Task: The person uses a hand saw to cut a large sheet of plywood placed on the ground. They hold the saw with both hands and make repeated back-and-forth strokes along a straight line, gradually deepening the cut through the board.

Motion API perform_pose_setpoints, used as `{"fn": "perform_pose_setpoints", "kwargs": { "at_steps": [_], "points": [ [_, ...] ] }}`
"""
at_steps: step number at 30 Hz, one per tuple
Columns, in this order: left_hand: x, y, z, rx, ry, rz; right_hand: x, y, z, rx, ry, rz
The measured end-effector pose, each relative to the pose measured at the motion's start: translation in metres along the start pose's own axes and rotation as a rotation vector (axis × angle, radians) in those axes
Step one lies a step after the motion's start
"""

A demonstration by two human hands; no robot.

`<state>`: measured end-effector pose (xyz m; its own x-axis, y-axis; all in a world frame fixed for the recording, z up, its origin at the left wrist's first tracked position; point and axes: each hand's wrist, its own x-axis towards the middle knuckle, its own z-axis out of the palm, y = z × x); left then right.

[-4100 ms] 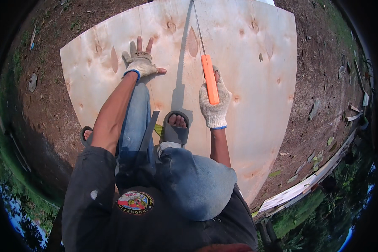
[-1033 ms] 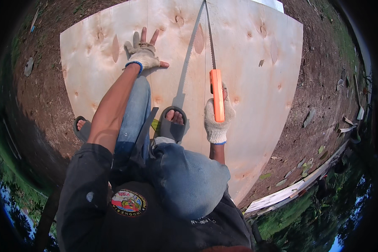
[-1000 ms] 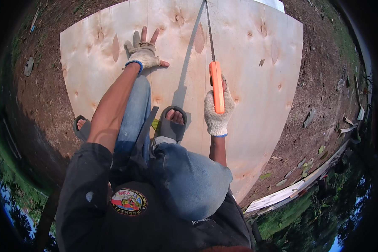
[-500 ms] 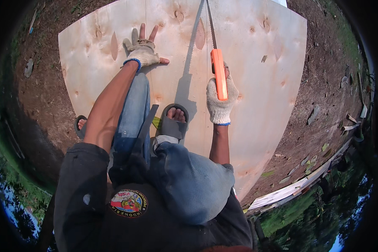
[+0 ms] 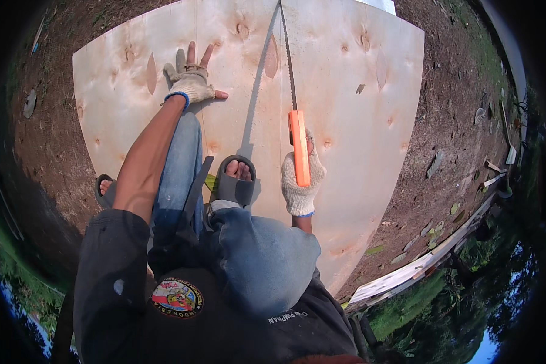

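Spread flat, the left hand (image 5: pixel 191 85) presses on one wooden board (image 5: pixel 358 151), while the right hand (image 5: pixel 303 194) closes around one saw (image 5: pixel 296 121). Lying beneath both hands, the board looks stiff and unwieldy, best lifted by opposite edges. The saw, reaching its far edge, seems light, its blade springy; grip the orange handle (image 5: pixel 300 158). Two sandals (image 5: pixel 235 189) show.

The saw (image 5: pixel 296 121) slants toward twelve o'clock, its bright orange handle (image 5: pixel 299 151) near the centre, its slim toothed blade (image 5: pixel 290 64) running to the far edge, where the cut, if any, is hard to make out. The pale plywood sheet (image 5: pixel 358 158) lies flat beneath, knotted, with lens-shaped patches around ten, twelve and half past one.
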<state>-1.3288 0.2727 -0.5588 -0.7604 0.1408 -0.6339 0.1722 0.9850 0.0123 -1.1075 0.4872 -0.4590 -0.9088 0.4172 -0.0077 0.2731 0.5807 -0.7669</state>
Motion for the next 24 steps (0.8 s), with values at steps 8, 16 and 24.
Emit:
{"fn": "perform_pose_setpoints", "kwargs": {
  "at_steps": [8, 16, 24],
  "points": [
    [0.008, -0.012, 0.011, -0.031, 0.045, 0.035, 0.036, 0.007, 0.019, 0.031, -0.008, 0.017],
    [0.005, -0.009, 0.01, -0.004, 0.02, 0.06, 0.052, 0.01, 0.029, 0.046, -0.023, -0.003],
    [0.002, -0.018, 0.006, 0.041, 0.015, 0.105, 0.002, 0.003, 0.0, -0.016, 0.05, -0.065]
  ]
}}
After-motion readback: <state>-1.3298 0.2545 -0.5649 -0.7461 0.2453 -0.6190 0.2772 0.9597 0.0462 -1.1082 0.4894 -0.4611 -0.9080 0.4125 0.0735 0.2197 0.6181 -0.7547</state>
